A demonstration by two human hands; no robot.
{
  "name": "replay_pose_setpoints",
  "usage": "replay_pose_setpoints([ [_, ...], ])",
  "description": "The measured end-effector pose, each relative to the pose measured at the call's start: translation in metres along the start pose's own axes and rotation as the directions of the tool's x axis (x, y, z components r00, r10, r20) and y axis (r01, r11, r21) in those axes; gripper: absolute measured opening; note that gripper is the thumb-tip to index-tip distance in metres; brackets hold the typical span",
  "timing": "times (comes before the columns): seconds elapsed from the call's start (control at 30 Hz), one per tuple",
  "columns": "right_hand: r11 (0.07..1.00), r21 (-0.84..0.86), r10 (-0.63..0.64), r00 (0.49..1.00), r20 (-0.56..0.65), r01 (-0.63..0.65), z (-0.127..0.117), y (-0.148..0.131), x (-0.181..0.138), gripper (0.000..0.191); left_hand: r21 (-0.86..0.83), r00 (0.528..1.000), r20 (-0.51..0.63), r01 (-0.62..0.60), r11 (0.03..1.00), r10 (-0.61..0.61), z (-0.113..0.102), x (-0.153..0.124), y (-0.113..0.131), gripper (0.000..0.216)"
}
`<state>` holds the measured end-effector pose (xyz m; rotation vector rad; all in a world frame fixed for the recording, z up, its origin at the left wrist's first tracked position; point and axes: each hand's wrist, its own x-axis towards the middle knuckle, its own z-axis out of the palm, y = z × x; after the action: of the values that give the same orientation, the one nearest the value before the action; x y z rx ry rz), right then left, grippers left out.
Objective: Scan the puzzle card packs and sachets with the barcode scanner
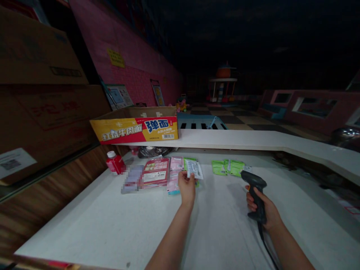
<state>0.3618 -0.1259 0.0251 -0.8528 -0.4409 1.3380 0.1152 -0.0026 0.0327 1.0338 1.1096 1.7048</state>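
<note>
The left hand (186, 188) is up over the white table (219, 228), and it is pinching a small white packet (195, 169) by its bottom edge with the thumb and fingers. The packet sticks up and out past the fingertips. The left arm (171, 234) comes in from the bottom middle and leans a little to the right as it goes up, with the wrist almost straight. The right hand (268, 214) is wrapped around the handle of a black scanner (254, 181), with the fingers curled around one side and the thumb on the other. The scanner's wide end points left. Its cord (263, 240) hangs down below the hand. The right arm (291, 243) comes in from the bottom right and slants to the left as it goes up. The two hands are well apart. Pink packets (176, 164) lie on the table just left of the white packet, with a flat red pack (155, 171) beside them. Green packets (236, 167) lie in the space between the hands, farther back.
</note>
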Motion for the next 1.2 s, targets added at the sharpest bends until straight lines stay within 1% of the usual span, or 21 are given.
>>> replay_pose_setpoints([
  [0.07,1.000,0.010,0.014,1.000,-0.002,-0.014,0.000,-0.001,0.000,0.038,0.100,0.998,-0.040,-0.042,0.994,0.046,-0.024,0.007,0.004,0.032],
  [0.13,1.000,0.014,0.026,1.000,0.007,-0.026,-0.001,-0.001,0.000,0.037,0.199,0.995,-0.056,-0.066,0.978,0.079,-0.044,0.012,0.007,0.029],
  [0.2,0.999,0.012,0.040,0.999,0.021,-0.040,-0.003,-0.002,0.000,0.036,0.307,0.993,-0.042,-0.094,0.947,0.112,-0.058,0.013,0.012,0.025],
  [0.27,0.999,0.016,0.045,0.999,0.023,-0.046,-0.003,-0.002,0.000,0.034,0.438,0.986,-0.014,-0.143,0.887,0.166,-0.067,0.012,0.019,0.022],
  [0.33,0.998,0.035,0.043,0.999,0.005,-0.043,-0.003,-0.002,-0.001,0.034,0.598,0.966,0.031,-0.225,0.769,0.258,-0.073,0.009,0.029,0.019],
  [0.4,0.998,0.055,0.040,0.999,-0.009,-0.039,-0.001,-0.002,-0.002,0.034,0.757,0.930,0.093,-0.298,0.581,0.355,-0.075,0.004,0.038,0.020],
  [0.43,0.997,0.062,0.037,0.999,-0.010,-0.037,-0.001,-0.002,-0.003,0.034,0.818,0.914,0.134,-0.321,0.477,0.384,-0.075,0.002,0.042,0.021],
  [0.5,0.997,0.064,0.033,0.999,-0.005,-0.032,0.000,-0.002,-0.004,0.032,0.883,0.895,0.236,-0.361,0.302,0.379,-0.074,-0.002,0.046,0.024],
  [0.53,0.998,0.062,0.029,1.000,-0.002,-0.029,0.001,-0.002,-0.005,0.032,0.886,0.887,0.302,-0.396,0.242,0.349,-0.073,-0.004,0.047,0.025],
  [0.6,0.998,0.053,0.024,1.000,-0.002,-0.024,0.002,-0.003,-0.005,0.032,0.847,0.853,0.454,-0.503,0.173,0.259,-0.069,-0.006,0.045,0.028],
  [0.67,0.999,0.045,0.022,1.000,-0.005,-0.022,0.002,-0.003,-0.006,0.033,0.798,0.808,0.564,-0.586,0.141,0.169,-0.066,-0.008,0.041,0.032],
  [0.7,0.999,0.045,0.023,1.000,-0.008,-0.022,0.003,-0.003,-0.006,0.034,0.787,0.797,0.590,-0.604,0.129,0.131,-0.065,-0.008,0.039,0.034],
  [0.77,0.999,0.045,0.026,1.000,-0.015,-0.025,0.003,-0.004,-0.006,0.034,0.794,0.801,0.593,-0.598,0.105,0.082,-0.063,-0.010,0.036,0.036],
  [0.83,0.999,0.043,0.028,0.999,-0.019,-0.028,0.003,-0.004,-0.006,0.034,0.812,0.817,0.573,-0.577,0.088,0.066,-0.063,-0.011,0.035,0.037],
  [0.93,0.999,0.037,0.033,0.999,-0.014,-0.033,0.002,-0.004,-0.005,0.031,0.828,0.831,0.550,-0.556,0.079,0.082,-0.065,-0.012,0.035,0.036],
  [1.03,0.998,0.041,0.038,0.999,-0.007,-0.038,0.001,-0.004,-0.005,0.031,0.840,0.844,0.525,-0.535,0.090,0.114,-0.068,-0.011,0.035,0.035],
  [1.1,0.998,0.042,0.040,0.999,0.001,-0.040,0.001,-0.004,-0.004,0.031,0.834,0.840,0.527,-0.541,0.109,0.132,-0.069,-0.010,0.036,0.035],
  [1.2,0.999,0.037,0.031,1.000,0.003,-0.032,0.002,-0.004,-0.004,0.030,0.806,0.816,0.548,-0.574,0.143,0.185,-0.063,-0.010,0.039,0.034],
])
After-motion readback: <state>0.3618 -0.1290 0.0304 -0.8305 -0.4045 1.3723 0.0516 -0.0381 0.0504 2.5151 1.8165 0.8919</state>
